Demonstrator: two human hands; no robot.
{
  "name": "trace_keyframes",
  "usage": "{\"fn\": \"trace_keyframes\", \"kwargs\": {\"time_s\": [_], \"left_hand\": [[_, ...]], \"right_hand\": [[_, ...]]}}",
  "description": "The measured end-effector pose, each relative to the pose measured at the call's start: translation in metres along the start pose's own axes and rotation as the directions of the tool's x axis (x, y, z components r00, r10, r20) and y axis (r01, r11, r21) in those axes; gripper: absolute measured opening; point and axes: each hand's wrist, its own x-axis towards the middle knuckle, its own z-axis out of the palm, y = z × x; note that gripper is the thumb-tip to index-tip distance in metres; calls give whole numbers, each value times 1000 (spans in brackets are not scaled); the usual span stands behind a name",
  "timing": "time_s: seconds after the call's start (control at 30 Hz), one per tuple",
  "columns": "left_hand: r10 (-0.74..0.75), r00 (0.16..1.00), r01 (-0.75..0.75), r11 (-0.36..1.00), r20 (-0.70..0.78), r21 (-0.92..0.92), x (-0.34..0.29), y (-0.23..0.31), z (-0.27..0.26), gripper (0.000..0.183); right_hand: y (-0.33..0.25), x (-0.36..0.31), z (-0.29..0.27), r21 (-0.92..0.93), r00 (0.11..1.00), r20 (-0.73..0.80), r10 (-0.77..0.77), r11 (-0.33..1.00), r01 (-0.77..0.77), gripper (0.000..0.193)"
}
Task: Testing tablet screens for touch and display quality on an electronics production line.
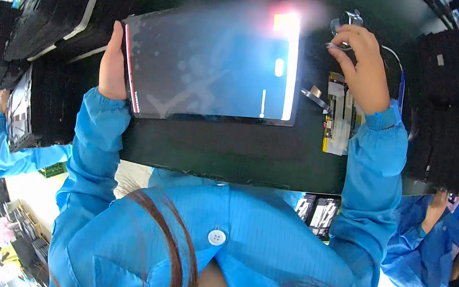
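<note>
A tablet (193, 70) with its screen lit lies on the dark work surface. Its right side glows white, with a bright flare at the upper right corner. My left hand (114, 67) grips the left edge, thumb along the rim. To the right of the tablet, my right hand (364, 68) is raised with thumb and forefinger almost together; a tiny pale thing at their tips is too small to name. Just beyond those fingertips sits a shiny round metal and clear object (348, 22). Below this hand lies a flat battery-and-circuit assembly (338, 121), partly covered by my sleeve.
A small metal piece (315, 97) rests between tablet and assembly. A white-and-blue cable (401, 74) curves past my right wrist. Stacks of black foam trays (60, 5) rise at the left, more black foam (452, 105) at the right. Co-workers in blue sit on both sides.
</note>
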Motion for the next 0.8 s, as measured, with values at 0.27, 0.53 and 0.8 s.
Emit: {"fn": "trace_keyframes", "kwargs": {"time_s": [0.27, 0.53, 0.8], "left_hand": [[15, 999, -14, 1000, -32, 26, -1, -3, 12, 59], [44, 996, -36, 995, -80, 95, 1, -2, 3, 60], [33, 993, -31, 999, 113, -22, -3, -4, 10, 55]], "right_hand": [[-10, -3, -14, 367, 988, 5, 153, 919, -144, 13], [-19, -10, -22, 495, 916, 367, 164, 799, -341, 14], [-28, -14, -3, 597, 940, 323, 105, 749, -289, 17]]}}
